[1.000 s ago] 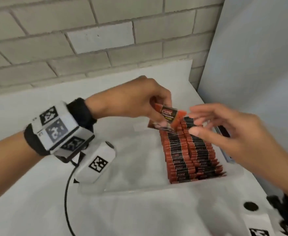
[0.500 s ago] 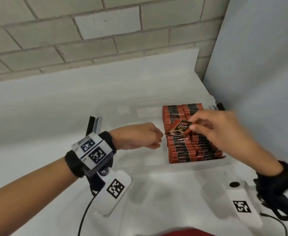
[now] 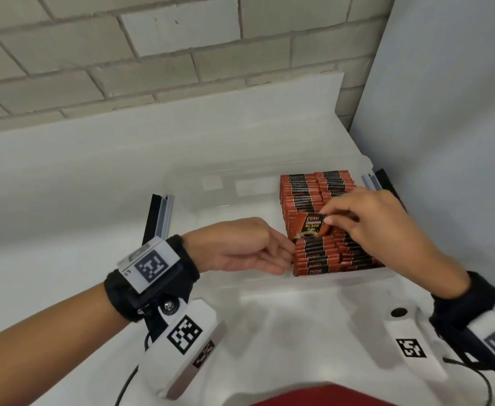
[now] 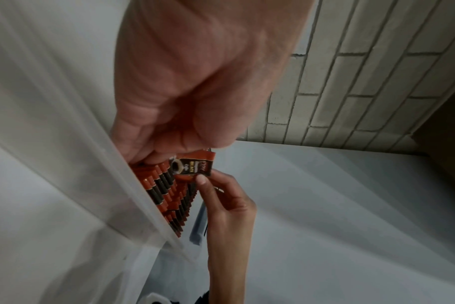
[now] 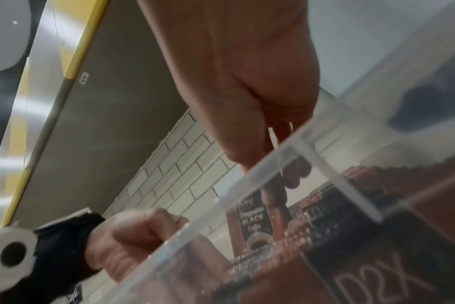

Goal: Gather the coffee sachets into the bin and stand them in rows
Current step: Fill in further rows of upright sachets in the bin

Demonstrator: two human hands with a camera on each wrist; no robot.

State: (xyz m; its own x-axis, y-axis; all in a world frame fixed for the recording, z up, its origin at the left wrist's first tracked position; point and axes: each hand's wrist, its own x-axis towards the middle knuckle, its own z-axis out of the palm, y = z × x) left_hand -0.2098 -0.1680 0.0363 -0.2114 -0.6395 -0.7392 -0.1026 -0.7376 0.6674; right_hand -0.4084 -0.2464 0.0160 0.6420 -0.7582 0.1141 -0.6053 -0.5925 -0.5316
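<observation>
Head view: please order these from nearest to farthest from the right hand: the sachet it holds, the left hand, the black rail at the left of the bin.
1. Held sachet, pinched in the right hand above the rows.
2. Left hand, at the rows' left edge.
3. Black rail, beyond the bin's left end.

Both my wrists wear black bands carrying white camera modules with black square fiducial markers; silver screw on left mount, black cables trailing. Forearms bare.

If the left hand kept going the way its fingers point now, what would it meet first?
The left hand would probably meet the near row of standing sachets in the clear bin; its fingertips look already at them, though contact is unclear.
</observation>
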